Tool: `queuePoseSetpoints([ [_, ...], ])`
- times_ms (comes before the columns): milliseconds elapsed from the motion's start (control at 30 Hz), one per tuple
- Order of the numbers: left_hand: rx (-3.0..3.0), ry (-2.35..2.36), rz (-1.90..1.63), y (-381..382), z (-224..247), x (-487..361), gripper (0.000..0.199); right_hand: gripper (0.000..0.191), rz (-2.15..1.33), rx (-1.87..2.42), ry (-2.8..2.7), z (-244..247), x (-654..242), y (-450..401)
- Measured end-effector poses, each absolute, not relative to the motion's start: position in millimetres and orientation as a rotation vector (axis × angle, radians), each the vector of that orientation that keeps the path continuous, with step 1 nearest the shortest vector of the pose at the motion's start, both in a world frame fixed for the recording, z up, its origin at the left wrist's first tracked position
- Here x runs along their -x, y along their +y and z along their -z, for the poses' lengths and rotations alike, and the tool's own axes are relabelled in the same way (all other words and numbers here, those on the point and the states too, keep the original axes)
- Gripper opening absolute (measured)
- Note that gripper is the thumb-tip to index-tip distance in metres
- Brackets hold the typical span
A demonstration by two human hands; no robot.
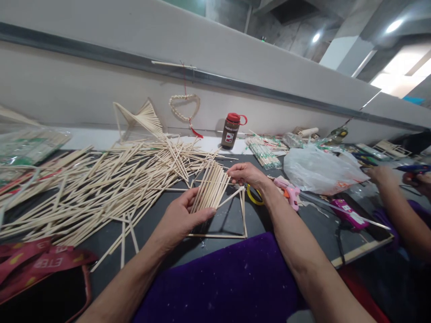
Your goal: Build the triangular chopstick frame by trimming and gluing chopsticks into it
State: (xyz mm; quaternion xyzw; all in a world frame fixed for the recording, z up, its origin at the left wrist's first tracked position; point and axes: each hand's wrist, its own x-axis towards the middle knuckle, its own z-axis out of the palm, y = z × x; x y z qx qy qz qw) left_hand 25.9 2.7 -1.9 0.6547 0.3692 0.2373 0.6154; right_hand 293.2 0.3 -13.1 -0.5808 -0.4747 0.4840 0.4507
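A fanned panel of thin wooden sticks (211, 189) stands tilted above a stick frame (218, 236) on the dark tabletop. My left hand (183, 217) is closed round the panel's lower left part, thumb across its lower edge. At the panel's upper right, my right hand (245, 174) pinches with thumb and fingertips at a stick end; how much it grips is too small to tell. A single stick slants from the panel to the frame's right corner. Beyond my left hand lies a large loose pile of sticks (134, 175).
A brown bottle (229, 132) with a red lid stands by the wall. Right of my hands are yellow-handled scissors (255, 195), a pink glue gun (288, 193) and a plastic bag (319, 168). Another person's hands work at far right. A phone (47, 296) lies lower left.
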Motion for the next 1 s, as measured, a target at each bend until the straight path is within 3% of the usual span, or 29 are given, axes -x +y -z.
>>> queuePoseSetpoints([
  [800, -1.49, 0.758, -0.484, 28, -1, -9, 0.068, 0.016, -1.297, 1.316, -1.336, 7, -299, -5],
  [1000, -1.506, 0.823, -0.483, 27, -6, -12, 0.055, 0.015, -1.177, 1.311, -1.459, 6, -302, -1],
])
